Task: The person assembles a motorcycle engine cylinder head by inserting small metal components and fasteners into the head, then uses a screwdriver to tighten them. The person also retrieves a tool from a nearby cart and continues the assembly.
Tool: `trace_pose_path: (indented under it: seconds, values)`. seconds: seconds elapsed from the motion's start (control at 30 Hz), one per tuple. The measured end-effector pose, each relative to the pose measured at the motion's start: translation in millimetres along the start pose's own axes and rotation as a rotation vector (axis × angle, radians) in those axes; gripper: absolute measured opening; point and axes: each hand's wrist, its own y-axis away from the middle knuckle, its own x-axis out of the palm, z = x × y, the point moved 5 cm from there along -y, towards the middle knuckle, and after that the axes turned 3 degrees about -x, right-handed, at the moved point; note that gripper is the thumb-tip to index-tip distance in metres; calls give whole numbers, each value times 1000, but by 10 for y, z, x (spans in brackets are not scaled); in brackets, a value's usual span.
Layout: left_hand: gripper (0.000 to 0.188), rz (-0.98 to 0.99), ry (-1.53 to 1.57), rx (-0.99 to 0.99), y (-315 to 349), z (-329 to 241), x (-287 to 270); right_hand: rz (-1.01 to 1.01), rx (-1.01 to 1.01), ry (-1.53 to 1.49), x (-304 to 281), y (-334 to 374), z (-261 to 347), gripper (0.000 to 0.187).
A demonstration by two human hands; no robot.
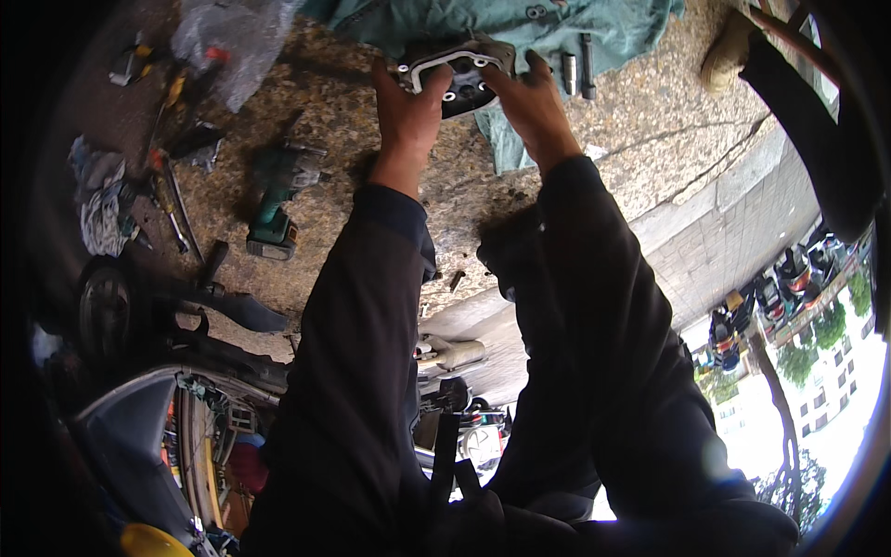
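Passage between left hand [408, 113] and drill [275, 212]; metal cylinder [570, 74], dark bar [587, 67] obstruct beside right hand [531, 107].

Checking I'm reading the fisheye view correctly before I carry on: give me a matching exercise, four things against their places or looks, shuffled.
Things:
1. metal part
2. power drill
3. cloth
4. plastic sheet

Places or looks:
A. clear and crumpled, at the upper left of the picture
B. to the lower left of the left hand
C. gripped between the left hand and the right hand
D. green and spread out, along the top of the picture

Right pairs: 1-C, 2-B, 3-D, 4-A
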Motion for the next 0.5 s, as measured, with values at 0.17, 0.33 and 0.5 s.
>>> trace_pose_path:
  seconds: [0.17,0.33,0.5]
  values:
    - [95,-111,-134,-59,509,-223,-686,-18,18,268,-611,611,103,80]
    - [83,-230,-140,-189,1405,-798,-1816,-48,-15,495,-1313,1565,767,68]
    - [57,-429,136,-291,2142,-1481,-3244,16,-40,640,-1745,2079,1762,57]
